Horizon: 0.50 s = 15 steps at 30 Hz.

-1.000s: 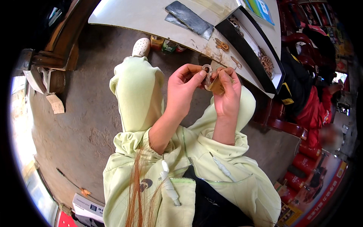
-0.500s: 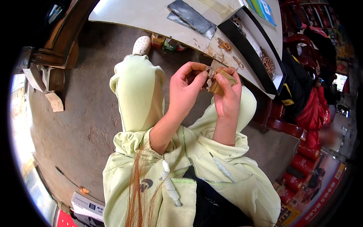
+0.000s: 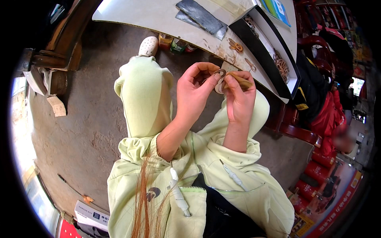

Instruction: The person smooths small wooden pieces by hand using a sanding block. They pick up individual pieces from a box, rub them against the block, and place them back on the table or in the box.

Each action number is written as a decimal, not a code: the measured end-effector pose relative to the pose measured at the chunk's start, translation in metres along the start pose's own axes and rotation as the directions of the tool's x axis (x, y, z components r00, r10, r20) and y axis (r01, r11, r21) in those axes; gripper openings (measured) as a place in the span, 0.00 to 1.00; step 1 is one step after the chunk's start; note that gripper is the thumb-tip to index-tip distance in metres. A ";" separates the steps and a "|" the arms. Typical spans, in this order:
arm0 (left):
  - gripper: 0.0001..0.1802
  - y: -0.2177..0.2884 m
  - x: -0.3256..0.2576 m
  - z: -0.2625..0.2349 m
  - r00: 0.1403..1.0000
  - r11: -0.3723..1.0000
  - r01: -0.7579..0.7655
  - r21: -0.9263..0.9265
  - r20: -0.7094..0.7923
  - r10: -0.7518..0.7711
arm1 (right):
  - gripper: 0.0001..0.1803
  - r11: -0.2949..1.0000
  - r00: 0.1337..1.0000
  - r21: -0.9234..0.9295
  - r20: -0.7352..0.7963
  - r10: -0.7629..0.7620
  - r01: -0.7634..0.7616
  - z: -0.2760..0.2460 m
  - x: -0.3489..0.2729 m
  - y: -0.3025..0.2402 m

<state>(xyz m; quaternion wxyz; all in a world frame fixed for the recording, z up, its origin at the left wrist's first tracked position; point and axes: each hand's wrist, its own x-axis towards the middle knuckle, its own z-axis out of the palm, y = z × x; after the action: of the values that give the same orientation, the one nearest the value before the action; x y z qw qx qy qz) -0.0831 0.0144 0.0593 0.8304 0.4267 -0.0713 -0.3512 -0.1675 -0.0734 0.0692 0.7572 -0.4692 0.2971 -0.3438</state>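
The left hand (image 3: 194, 87) pinches a small ring (image 3: 222, 73); the right hand (image 3: 239, 97) grips a tan sheet (image 3: 243, 82) (bent, just beside it). A black box (image 3: 260, 59) sits on the tabletop (image 3: 139, 16).

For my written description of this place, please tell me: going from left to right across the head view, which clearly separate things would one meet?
White carton → perforated white shoe → left hand → right hand → red garment.

flr (image 3: 79, 123) grey-brn | wht tbl (image 3: 139, 18) top ctr | dk wd furn (image 3: 75, 33) upper L | brt light (image 3: 24, 133) L
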 end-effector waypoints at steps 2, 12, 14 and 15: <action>0.09 0.000 -0.002 -0.001 1.000 1.000 -0.005 -0.030 0.014 0.006 | 0.09 0.996 1.000 0.092 0.025 0.009 -0.011 0.000 0.000 0.000; 0.07 0.001 -0.003 0.001 0.993 0.991 -0.109 -0.070 0.032 0.112 | 0.09 0.325 0.831 0.778 0.555 0.045 -0.537 0.010 -0.006 -0.014; 0.07 0.003 -0.003 -0.002 0.991 0.991 -0.125 -0.049 0.043 0.127 | 0.09 0.344 0.832 0.772 0.552 0.054 -0.535 0.010 -0.006 -0.012; 0.07 0.002 -0.003 -0.001 0.991 0.991 -0.121 -0.056 0.046 0.123 | 0.09 0.354 0.832 0.767 0.552 0.060 -0.535 0.010 -0.005 -0.012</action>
<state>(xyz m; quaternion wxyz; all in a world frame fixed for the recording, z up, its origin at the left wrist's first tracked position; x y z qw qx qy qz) -0.0837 0.0179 0.0603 0.8593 0.3904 -0.1085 -0.3121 -0.1656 -0.0679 0.0851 0.9820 0.0141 -0.0285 -0.1861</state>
